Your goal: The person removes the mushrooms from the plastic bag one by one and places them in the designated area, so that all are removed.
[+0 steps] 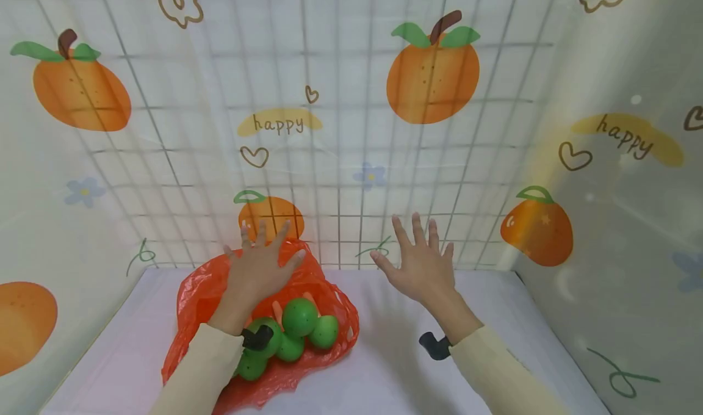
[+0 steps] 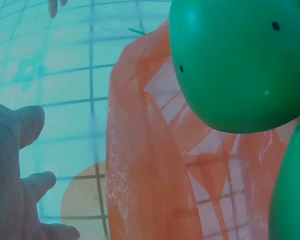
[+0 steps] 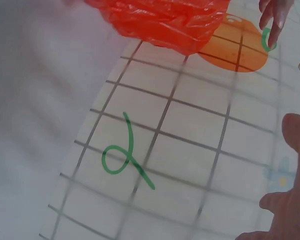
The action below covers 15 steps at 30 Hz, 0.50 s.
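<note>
My left hand (image 1: 255, 271) is held up with its fingers spread, in front of and above a red plastic bag (image 1: 192, 299). The bag lies open on the table. Inside it, several round green fruits with dark specks (image 1: 299, 317) sit piled together, partly covered by my left forearm. Slim orange pieces (image 1: 277, 311) show behind them; their kind cannot be told. Close up in the left wrist view are a smooth green fruit (image 2: 235, 65) and the bag's thin film (image 2: 140, 165). To the bag's right, my right hand (image 1: 420, 268) is raised, fingers spread, holding nothing.
A white table (image 1: 379, 366) carries the bag on its left half. Behind it hangs a white gridded curtain (image 1: 340, 177) printed with oranges, hearts and the word happy. Similar cloth (image 1: 620, 232) borders the right side. Each wrist wears a black camera mount (image 1: 435, 346).
</note>
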### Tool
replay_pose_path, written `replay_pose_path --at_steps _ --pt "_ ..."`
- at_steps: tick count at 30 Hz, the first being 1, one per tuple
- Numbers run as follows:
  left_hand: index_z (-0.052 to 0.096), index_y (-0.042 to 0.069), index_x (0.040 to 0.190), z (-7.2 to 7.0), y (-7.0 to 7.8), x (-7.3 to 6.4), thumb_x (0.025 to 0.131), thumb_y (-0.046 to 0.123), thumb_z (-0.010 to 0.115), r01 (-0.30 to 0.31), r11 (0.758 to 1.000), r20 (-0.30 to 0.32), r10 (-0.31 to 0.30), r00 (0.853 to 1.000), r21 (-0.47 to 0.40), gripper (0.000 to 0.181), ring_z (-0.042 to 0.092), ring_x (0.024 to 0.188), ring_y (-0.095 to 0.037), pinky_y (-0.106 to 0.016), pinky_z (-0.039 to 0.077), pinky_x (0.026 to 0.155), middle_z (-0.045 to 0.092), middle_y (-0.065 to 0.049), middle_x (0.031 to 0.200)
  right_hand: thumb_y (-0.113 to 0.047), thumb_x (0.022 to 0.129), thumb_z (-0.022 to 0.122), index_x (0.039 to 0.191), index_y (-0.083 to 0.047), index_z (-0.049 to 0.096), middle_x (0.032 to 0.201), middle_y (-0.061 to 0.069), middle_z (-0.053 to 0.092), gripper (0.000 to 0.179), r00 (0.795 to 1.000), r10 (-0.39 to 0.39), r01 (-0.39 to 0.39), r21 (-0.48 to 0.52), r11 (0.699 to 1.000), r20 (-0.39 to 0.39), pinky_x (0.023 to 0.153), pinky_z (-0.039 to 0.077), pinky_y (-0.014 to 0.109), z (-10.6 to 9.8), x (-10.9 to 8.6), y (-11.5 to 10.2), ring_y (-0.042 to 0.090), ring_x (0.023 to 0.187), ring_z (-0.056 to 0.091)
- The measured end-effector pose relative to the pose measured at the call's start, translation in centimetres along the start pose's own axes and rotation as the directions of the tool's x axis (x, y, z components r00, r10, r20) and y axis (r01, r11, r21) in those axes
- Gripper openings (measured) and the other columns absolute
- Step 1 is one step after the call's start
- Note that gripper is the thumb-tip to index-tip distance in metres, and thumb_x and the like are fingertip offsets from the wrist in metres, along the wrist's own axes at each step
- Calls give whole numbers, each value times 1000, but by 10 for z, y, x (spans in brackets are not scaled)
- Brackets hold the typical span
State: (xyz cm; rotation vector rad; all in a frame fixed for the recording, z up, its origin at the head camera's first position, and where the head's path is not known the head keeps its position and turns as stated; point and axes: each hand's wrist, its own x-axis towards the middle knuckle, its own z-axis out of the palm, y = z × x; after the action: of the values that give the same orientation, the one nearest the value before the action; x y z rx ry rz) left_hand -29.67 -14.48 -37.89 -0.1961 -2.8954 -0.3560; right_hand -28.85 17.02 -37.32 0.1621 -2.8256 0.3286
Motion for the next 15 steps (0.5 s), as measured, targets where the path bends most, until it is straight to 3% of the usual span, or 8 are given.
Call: replay_pose_path --at_steps 7,15 --pt "20 32 170 -8 -5 -15 101 72 41 8 1000 -9 -9 1000 -28 82 10 153 -62 -88 7 111 17 -23 173 -72 99 47 169 -17 23 173 24 15 92 999 -42 43 39 998 -31 120 19 75 1 -7 -13 51 157 9" --pt "23 28 169 -13 -16 -30 102 71 39 23 997 -20 -24 1000 -75 81 11 153 -60 -86 7 112 23 -25 170 -71 98 49 167 -13 28 171 24 21 92 995 -74 80 88 993 -69 119 25 73 6 -15 -25 50 157 15"
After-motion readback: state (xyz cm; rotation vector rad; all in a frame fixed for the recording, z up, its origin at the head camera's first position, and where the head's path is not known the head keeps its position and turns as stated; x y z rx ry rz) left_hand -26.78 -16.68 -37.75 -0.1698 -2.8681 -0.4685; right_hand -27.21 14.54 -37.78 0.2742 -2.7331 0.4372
